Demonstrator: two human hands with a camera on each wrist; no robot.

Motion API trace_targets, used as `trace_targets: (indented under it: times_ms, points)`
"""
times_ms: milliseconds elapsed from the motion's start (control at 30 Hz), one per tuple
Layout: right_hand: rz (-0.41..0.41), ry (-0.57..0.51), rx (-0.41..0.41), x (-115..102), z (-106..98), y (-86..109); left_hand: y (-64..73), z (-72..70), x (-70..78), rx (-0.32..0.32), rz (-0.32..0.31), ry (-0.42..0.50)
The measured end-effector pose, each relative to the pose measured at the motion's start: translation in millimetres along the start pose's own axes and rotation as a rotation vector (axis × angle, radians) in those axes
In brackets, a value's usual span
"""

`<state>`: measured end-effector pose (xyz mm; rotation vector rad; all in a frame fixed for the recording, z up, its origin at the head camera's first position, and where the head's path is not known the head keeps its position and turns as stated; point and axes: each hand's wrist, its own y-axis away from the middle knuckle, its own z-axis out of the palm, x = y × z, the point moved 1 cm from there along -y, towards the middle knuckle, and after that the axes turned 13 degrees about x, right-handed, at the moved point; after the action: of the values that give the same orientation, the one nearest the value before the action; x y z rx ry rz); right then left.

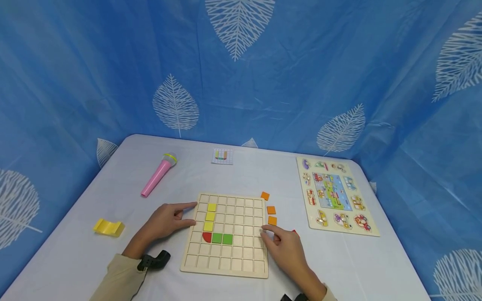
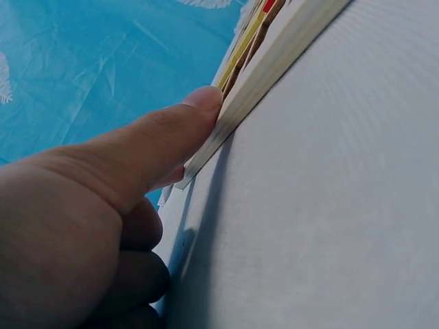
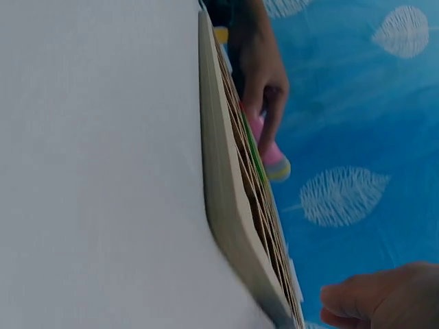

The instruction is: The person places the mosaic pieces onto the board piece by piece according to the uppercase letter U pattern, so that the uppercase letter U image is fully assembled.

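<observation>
A square wooden grid board (image 1: 226,269) lies on the table. In its cells are three yellow squares (image 1: 209,216) in a column, a red rounded piece (image 1: 206,237) below them, and two green squares (image 1: 222,238) beside the red one. My left hand (image 1: 165,221) touches the board's left edge with extended index finger and thumb; its other fingers are curled, as the left wrist view shows. My right hand (image 1: 287,248) is at the board's right edge, thumb and index fingertip close together, with nothing visible between them. A red piece (image 1: 295,232) peeks out behind it.
Three orange squares (image 1: 272,210) lie right of the board. A pattern card (image 1: 222,156) is at the back, with a pink toy microphone (image 1: 158,176) to its left. A yellow block (image 1: 108,227) lies far left, a picture puzzle board (image 1: 312,219) at right.
</observation>
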<state>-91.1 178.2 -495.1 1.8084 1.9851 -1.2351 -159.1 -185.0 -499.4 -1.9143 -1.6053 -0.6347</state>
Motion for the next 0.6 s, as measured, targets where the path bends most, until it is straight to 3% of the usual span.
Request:
trace_targets:
  times_ms: [267, 433, 600]
  points:
    - [0.127, 0.117, 0.132, 25, -25, 3.1, 0.0, -0.5, 0.6, 0.001, 0.001, -0.001]
    - [0.141, 0.244, 0.222, 34, -40, 5.7, -0.1, 0.0, 0.2, 0.003, 0.004, 0.0]
    - [0.157, 0.34, 0.224, 42, -47, 9.8, 0.1, -0.1, 0.6, -0.001, 0.002, -0.001]
